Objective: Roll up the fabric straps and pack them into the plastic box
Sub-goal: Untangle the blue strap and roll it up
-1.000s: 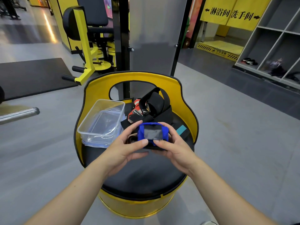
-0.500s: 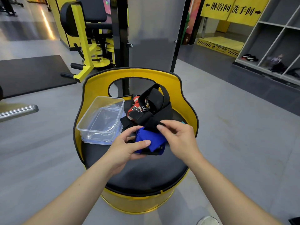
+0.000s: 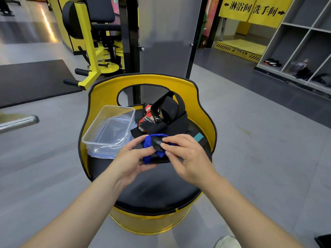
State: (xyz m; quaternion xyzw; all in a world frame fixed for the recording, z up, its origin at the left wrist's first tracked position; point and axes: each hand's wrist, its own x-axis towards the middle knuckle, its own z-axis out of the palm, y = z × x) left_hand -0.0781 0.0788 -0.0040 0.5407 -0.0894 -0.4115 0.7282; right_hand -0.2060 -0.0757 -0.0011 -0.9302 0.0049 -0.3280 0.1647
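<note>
A round black seat (image 3: 154, 192) with a curved yellow backrest (image 3: 148, 83) is serving as the work surface, and grey floor (image 3: 259, 158) is lying open on its left, right and near sides. The near half of the seat cushion is showing bare black padding below the hands. A clear plastic box (image 3: 109, 129) is sitting at the far left of the seat, just inside the backrest, resting on its blue-edged lid; nothing can be seen lying in the box. Just to its right a loose pile of black and red straps (image 3: 161, 115) is lying against the backrest, one wide black loop standing up. In front of the pile the left hand (image 3: 132, 158) is gripping a partly rolled blue strap (image 3: 149, 145) from the left, fingers curled around it, while the right hand (image 3: 186, 154) is pinching the strap's dark end patch between thumb and fingertips. Both hands are covering much of the strap, so how tightly it is rolled is hard to tell. A teal tab (image 3: 198, 136) is peeking out beyond the right hand. Both forearms are running off the bottom edge.
</note>
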